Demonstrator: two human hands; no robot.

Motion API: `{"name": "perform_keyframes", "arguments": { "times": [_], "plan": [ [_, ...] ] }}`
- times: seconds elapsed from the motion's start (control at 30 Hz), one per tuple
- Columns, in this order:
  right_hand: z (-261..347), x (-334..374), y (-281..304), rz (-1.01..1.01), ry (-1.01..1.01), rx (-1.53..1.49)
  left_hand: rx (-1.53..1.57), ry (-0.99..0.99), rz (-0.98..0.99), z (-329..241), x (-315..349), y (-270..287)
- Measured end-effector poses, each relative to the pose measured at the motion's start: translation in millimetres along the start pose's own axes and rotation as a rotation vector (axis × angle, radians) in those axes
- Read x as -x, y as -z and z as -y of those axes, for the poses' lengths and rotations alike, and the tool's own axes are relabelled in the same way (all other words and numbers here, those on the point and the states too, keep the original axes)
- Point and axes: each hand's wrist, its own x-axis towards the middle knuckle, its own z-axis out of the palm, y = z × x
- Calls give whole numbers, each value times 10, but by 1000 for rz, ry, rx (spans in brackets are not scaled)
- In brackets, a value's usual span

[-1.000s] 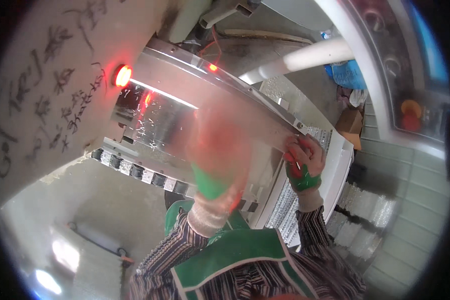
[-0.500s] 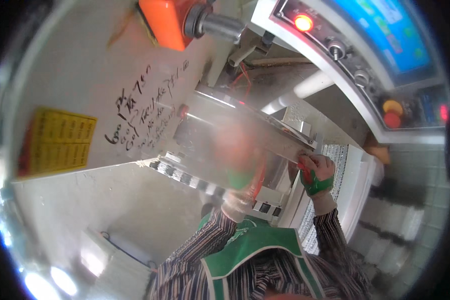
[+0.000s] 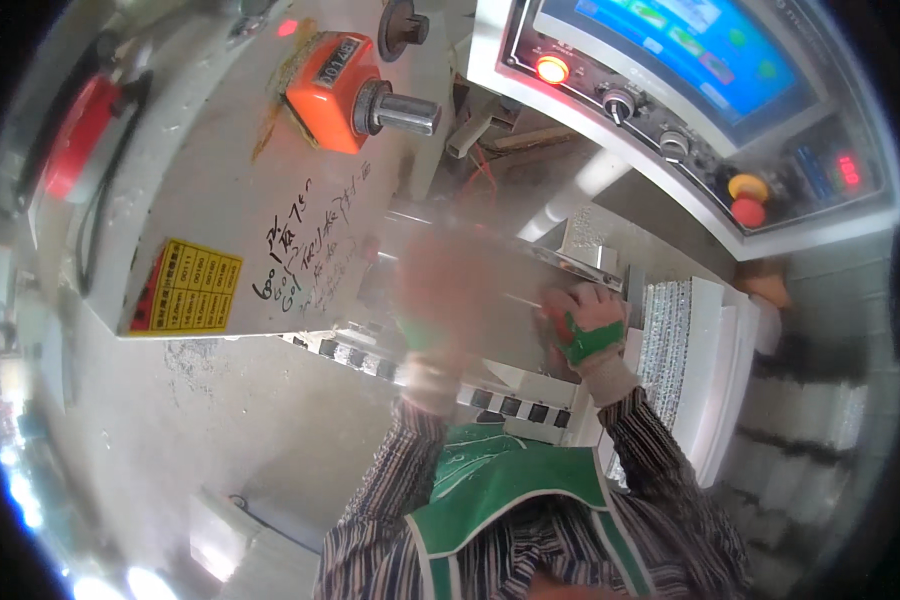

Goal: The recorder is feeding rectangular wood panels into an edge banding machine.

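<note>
Both my hands wear pale gloves with green and reddish parts, below striped sleeves. My left hand [image 3: 445, 290] is badly smeared over the left part of a flat grey panel [image 3: 507, 335], so its fingers do not show. My right hand [image 3: 592, 325] has its fingers curled around the panel's right end, the thumb side turned inward. Behind the panel runs a metal rail [image 3: 580, 268]. A row of black and white blocks [image 3: 510, 407] lies on the machine's near side, in front of the panel.
A control console [image 3: 660, 150] with a blue screen, lit red button and knobs stands at upper right. On the left rises a white machine housing [image 3: 210, 200] carrying an orange counter block [image 3: 330, 100] and yellow label [image 3: 192, 285]. A ridged conveyor track [image 3: 665, 360] runs at right.
My right hand has shifted left and slightly up with the panel's end. My left hand has moved left, still blurred. The view has turned, showing more of the housing and console.
</note>
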Motion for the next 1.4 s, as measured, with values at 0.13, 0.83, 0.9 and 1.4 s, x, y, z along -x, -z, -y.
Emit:
{"name": "perform_keyframes", "arguments": {
  "times": [0.13,0.83,0.9,1.4],
  "plan": [
    [135,-108,-88,-63,52,29,-395,-62,-208,-130,-14,220],
    [357,-240,-260,-81,121,94,-706,-232,149,-295,120,271],
    [442,-324,-327,-151,115,73,-328,-10,119,-257,285,360],
    [972,-873,-663,-311,253,58,-531,382,-34,-837,2385,1526]
  ]
}}
